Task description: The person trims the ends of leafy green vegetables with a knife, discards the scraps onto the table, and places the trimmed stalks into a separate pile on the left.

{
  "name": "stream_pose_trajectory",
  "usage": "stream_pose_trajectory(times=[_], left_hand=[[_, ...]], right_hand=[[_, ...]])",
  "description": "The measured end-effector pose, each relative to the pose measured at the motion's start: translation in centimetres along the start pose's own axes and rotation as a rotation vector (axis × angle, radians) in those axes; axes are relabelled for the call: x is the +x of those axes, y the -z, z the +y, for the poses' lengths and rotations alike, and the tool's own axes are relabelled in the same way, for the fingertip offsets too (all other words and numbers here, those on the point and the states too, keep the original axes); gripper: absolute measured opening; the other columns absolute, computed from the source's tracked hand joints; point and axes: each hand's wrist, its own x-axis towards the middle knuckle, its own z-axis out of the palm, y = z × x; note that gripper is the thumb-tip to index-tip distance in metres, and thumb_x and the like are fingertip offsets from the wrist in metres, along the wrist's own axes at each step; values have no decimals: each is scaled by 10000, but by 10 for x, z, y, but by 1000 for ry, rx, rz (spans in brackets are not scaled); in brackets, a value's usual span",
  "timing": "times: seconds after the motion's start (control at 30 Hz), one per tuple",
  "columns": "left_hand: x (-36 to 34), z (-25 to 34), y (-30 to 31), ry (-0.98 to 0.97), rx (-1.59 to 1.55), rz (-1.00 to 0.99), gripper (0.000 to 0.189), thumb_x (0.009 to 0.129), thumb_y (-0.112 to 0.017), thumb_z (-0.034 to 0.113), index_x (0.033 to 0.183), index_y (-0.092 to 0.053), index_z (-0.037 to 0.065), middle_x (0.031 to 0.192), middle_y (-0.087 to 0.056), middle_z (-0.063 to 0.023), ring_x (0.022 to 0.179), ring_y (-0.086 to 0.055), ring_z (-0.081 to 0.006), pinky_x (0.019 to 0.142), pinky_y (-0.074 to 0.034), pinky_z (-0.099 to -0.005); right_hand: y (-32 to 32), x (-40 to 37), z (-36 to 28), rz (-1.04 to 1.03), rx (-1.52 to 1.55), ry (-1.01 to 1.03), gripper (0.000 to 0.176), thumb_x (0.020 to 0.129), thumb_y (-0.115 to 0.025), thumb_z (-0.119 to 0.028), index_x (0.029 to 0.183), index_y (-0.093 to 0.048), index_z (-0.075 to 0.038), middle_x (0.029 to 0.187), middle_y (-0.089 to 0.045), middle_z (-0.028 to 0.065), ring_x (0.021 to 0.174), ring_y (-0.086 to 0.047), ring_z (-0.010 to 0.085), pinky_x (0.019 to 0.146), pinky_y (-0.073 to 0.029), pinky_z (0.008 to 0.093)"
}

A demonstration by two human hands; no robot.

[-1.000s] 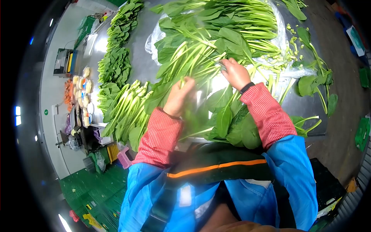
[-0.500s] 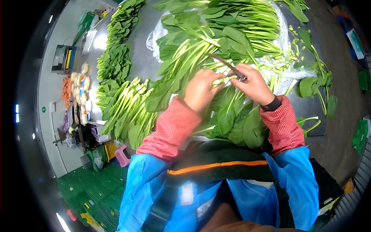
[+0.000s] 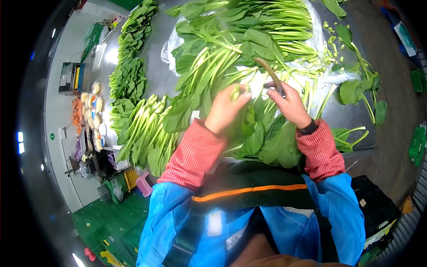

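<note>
My left hand [image 3: 227, 108] is closed around a stalk of leafy greens [image 3: 235, 92], its pale stem end poking up past the fingers. My right hand [image 3: 291, 104] grips a curved knife [image 3: 270, 70], whose narrow brownish blade points up and to the left. A gap separates the two hands, and the blade is apart from the stalk. Beneath and between them lie loose broad leaves [image 3: 255, 137]. Just beyond, a pile of long-stemmed greens [image 3: 209, 66] spreads over the table.
Trimmed greens [image 3: 149, 115] line the table's left side in a row. Clear plastic sheeting [image 3: 170, 49] lies under the big pile. Cut stem pieces [image 3: 331, 53] and stray stalks [image 3: 356, 91] are scattered at right. A pink basket [image 3: 143, 184] stands beyond the left edge.
My hands have drawn apart. The left moved away from the blade with its stalk, while the right shifted slightly right and down, the knife now turned more upright.
</note>
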Motion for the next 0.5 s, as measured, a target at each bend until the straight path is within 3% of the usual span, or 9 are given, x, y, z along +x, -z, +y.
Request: stream_pose_trajectory(times=[0.07, 0.1, 0.13, 0.17, 0.2, 0.3, 0.37, 0.47, 0.5], left_hand=[[-3, 2, 5, 6, -82, -30, 182, 933, -601, 149, 1065, -575, 26, 927, -619, -16, 862, -567, -81, 779, -463, -234], [-4, 0, 11, 15, -171, -41, 178, 941, -587, 156, 1066, -563, 31, 944, -614, -28, 889, -566, -95, 800, -465, -246], [-5, -2, 17, 27, -260, -52, 174, 950, -573, 162, 1068, -552, 36, 962, -610, -40, 916, -566, -109, 821, -466, -259], [-7, -3, 22, 67, -331, -53, 141, 958, -551, 150, 1058, -528, 54, 953, -594, -53, 947, -563, -144, 858, -467, -289], [-11, 3, 22, 75, -434, -38, 155, 938, -584, 139, 1053, -520, 59, 910, -577, -27, 881, -577, -129, 825, -480, -278], [-14, 1, 34, 85, -238, 53, 144, 888, -654, 115, 972, -551, 60, 862, -566, 2, 764, -555, -99, 731, -468, -241], [-11, -4, 43, 108, -123, 136, 136, 856, -694, 101, 918, -582, 56, 830, -555, 21, 714, -533, -85, 686, -453, -229], [-3, -22, 44, -91, 292, 233, 117, 823, -718, 87, 884, -632, 36, 784, -548, 20, 700, -511, -84, 673, -434, -228], [-4, -14, 38, -249, 499, 254, 209, 780, -741, 79, 973, -670, 40, 825, -571, -23, 715, -524, -117, 682, -444, -242]], right_hand=[[-10, 21, 2, -10, -135, 44, 281, 909, -628, -230, 1091, -628, -16, 813, -641, 83, 724, -597, 152, 674, -472, 277], [-13, 34, 2, 19, -361, 104, 305, 886, -646, -236, 1102, -619, -24, 872, -655, 127, 775, -630, 230, 700, -496, 309], [-20, 52, 28, 104, -492, 287, 316, 860, -656, -236, 1121, -612, -62, 952, -632, 159, 817, -631, 314, 710, -511, 370], [-24, 64, 34, 67, -573, 237, 315, 850, -657, -232, 1123, -611, -82, 962, -614, 159, 830, -630, 331, 715, -509, 396], [-27, 75, 37, 31, -653, 185, 317, 839, -659, -229, 1126, -610, -102, 972, -595, 159, 843, -628, 348, 720, -507, 422], [-37, 96, 51, -75, -866, 91, 310, 826, -652, -219, 1115, -607, -117, 983, -560, 160, 858, -622, 354, 727, -505, 435], [-34, 92, 51, -80, -756, 137, 314, 806, -657, -211, 1096, -608, -100, 993, -560, 166, 839, -623, 360, 732, -507, 443], [-22, 77, 43, -150, -438, 245, 376, 755, -721, -181, 1067, -602, -10, 894, -579, 148, 823, -607, 312, 748, -483, 393], [-19, 68, 30, -156, -341, 254, 363, 758, -721, -168, 1051, -601, 11, 884, -588, 139, 818, -607, 280, 745, -484, 367]])
